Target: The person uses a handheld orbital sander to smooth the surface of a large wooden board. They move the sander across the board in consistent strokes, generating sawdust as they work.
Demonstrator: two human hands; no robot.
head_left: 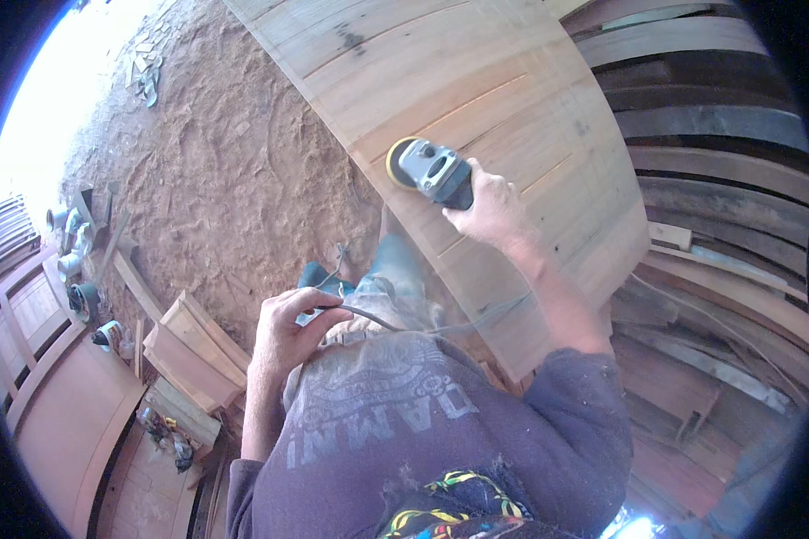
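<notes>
My right hand (493,205) grips the dark rear handle of an angle grinder (436,171), its body grey. The yellow-rimmed round disc (399,163) on its head rests at the left edge of a wooden door panel (476,108) with long grooves. Close to my waist, my left hand (295,325) pinches a dark power cord (368,316) between thumb and fingers. The cord runs rightward across the front of my shirt, and a thinner stretch of it lies toward the panel's near end. Dark smudges mark the panel's far part.
Stacked boards (710,117) line the right side. Sawdust-covered ground (216,135) spreads left of the panel. At lower left stand wooden blocks (193,346), a framed door (72,395), a white bottle (108,335) and a cluster of small tools (164,431).
</notes>
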